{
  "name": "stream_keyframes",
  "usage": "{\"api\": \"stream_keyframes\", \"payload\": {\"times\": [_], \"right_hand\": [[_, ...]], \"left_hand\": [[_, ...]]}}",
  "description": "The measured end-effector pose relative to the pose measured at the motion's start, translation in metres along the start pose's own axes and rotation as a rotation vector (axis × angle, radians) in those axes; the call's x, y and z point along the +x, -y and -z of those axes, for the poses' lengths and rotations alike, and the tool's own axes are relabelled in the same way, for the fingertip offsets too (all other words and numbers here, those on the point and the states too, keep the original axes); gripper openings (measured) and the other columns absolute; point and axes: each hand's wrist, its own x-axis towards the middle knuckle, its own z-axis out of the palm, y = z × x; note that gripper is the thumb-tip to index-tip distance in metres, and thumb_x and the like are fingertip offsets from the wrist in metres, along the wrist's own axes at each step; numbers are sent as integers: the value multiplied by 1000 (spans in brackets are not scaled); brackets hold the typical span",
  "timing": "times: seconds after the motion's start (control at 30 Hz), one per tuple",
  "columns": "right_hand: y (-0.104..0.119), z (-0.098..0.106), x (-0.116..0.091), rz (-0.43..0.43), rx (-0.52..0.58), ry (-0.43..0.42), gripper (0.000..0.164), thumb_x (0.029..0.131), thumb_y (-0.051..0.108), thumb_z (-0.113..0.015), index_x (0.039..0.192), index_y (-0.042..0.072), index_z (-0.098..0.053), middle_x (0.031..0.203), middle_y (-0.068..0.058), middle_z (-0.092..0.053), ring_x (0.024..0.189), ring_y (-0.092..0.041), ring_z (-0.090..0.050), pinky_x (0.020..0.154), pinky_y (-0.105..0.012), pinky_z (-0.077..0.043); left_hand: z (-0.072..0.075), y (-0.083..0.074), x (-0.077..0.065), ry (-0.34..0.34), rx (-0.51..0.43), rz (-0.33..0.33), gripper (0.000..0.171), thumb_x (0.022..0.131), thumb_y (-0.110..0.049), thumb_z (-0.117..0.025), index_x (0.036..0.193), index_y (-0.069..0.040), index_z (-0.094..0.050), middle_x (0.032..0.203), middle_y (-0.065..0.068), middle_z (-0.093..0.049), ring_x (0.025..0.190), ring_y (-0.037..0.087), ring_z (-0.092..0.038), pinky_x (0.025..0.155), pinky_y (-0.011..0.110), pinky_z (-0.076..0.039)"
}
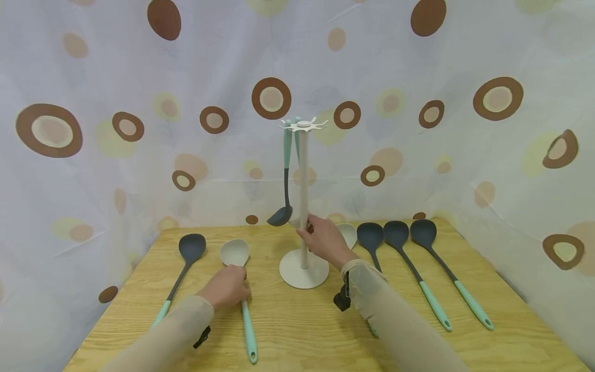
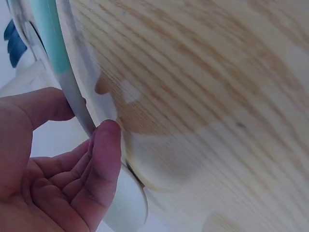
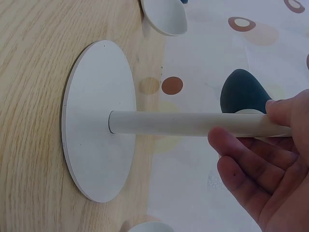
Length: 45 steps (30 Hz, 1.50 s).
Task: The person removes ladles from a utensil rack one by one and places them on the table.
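Note:
My left hand (image 1: pixel 226 288) pinches the shaft of a white ladle (image 1: pixel 234 252) with a mint-green handle, lying on the left half of the table. In the left wrist view, thumb and fingers meet around its pale shaft (image 2: pixel 78 104). My right hand (image 1: pixel 325 240) grips the pole of a white utensil stand (image 1: pixel 304 175), low down above its round base (image 3: pixel 99 130). From the stand's hooked top hangs a dark ladle (image 1: pixel 280 216). A second mint-handled utensil (image 1: pixel 297 139) hangs behind it, partly hidden by the pole.
A dark ladle (image 1: pixel 192 247) lies to the left, its handle partly behind my left sleeve. Right of the stand lie a white ladle (image 1: pixel 347 233), partly covered by my right hand, and three dark ones (image 1: pixel 423 232). A patterned curtain (image 1: pixel 223 62) borders the wooden table (image 1: pixel 288 325).

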Motion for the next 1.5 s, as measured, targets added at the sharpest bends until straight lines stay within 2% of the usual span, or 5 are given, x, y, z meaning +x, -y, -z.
{"api": "stream_keyframes", "payload": {"times": [0.13, 0.47, 0.77, 1.07, 1.5], "right_hand": [[2, 0, 0, 1, 8, 8, 20, 91, 36, -56, 98, 18, -57, 79, 4, -62, 55, -8, -58, 51, -27, -47], [3, 2, 0, -20, 28, 3, 18, 91, 36, -56, 99, 20, -57, 80, 4, -61, 57, -9, -59, 51, -29, -47], [0, 3, -1, -30, 34, -2, 19, 91, 36, -57, 99, 20, -57, 79, 4, -61, 57, -10, -59, 51, -28, -48], [-1, 1, 0, -22, 42, 8, 20, 91, 36, -56, 103, 20, -57, 81, 3, -62, 58, -11, -59, 52, -28, -48], [1, -1, 2, 2, 29, 15, 22, 91, 37, -56, 104, 19, -57, 81, 2, -61, 57, -11, -59, 52, -28, -48]], "left_hand": [[2, 4, -1, -34, -21, 23, 9, 71, -10, -66, 77, -6, -60, 65, 1, -54, 54, 13, -45, 50, 27, -39], [8, 28, 6, -62, 54, 41, 32, 73, -1, -59, 104, -1, -66, 102, 12, -66, 82, 20, -61, 70, 35, -50], [16, 39, 5, -60, 80, 39, 32, 74, 3, -59, 105, 0, -66, 105, 13, -66, 94, 26, -62, 76, 38, -50], [15, 62, 11, -67, 125, 71, 24, 81, -4, -61, 104, -4, -68, 105, 10, -66, 98, 28, -62, 83, 42, -48], [19, 73, 6, -88, 112, 95, 26, 80, -4, -62, 105, -4, -68, 105, 12, -66, 93, 29, -63, 77, 43, -50]]}}
